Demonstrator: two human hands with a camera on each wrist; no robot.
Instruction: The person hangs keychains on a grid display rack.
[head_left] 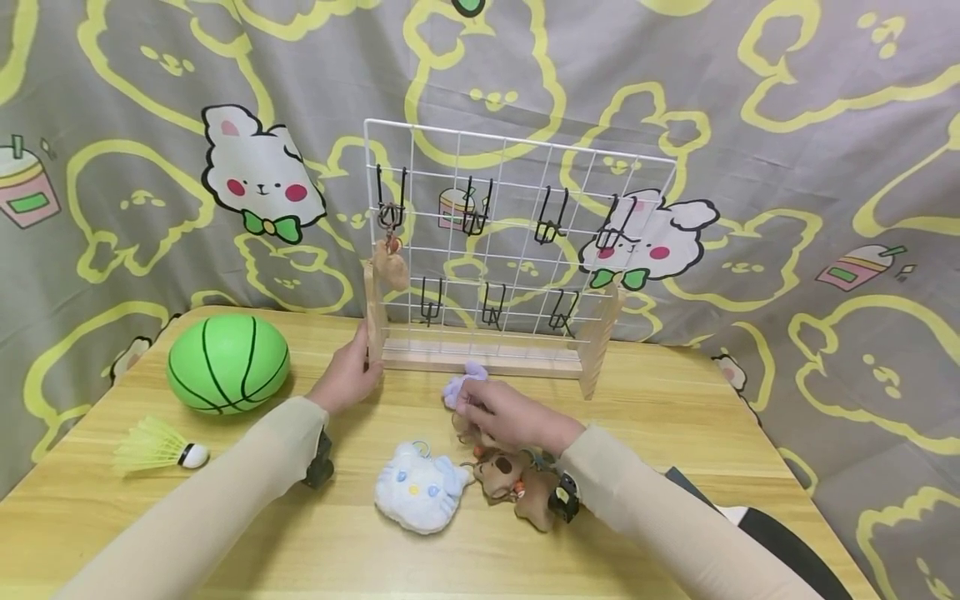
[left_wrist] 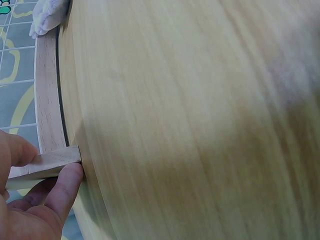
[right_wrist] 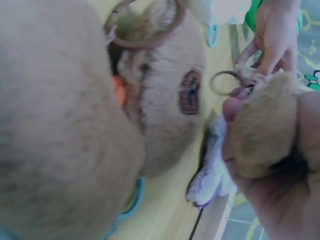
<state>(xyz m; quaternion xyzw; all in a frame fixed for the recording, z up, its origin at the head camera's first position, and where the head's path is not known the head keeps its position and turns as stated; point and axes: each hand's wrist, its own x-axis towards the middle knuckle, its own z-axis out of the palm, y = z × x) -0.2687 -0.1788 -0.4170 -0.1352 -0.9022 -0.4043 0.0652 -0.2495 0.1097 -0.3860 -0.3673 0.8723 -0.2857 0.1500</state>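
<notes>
A white wire grid rack (head_left: 480, 360) with a wooden base and several black hooks stands at the back of the table. My left hand (head_left: 348, 375) pinches the foot of its left wooden post (left_wrist: 50, 164) between thumb and fingers. Over the table's middle, my right hand (head_left: 513, 417) holds a small brown plush keychain (right_wrist: 262, 125), whose ring (right_wrist: 226, 83) sticks out past the fingers. Just beyond that hand lies a purple plush (head_left: 453, 392). Brown plush keychains (head_left: 501, 473) lie below the right wrist, beside a white-and-blue cat-face plush (head_left: 420, 492). One tan plush keychain (head_left: 392, 265) hangs from the upper left hook.
A green ball (head_left: 228, 364) and a yellow shuttlecock (head_left: 161, 447) sit on the table's left side. Near the right front edge is a dark object (head_left: 787, 533), partly hidden by my right sleeve. A patterned grey curtain (head_left: 825, 167) hangs behind the table.
</notes>
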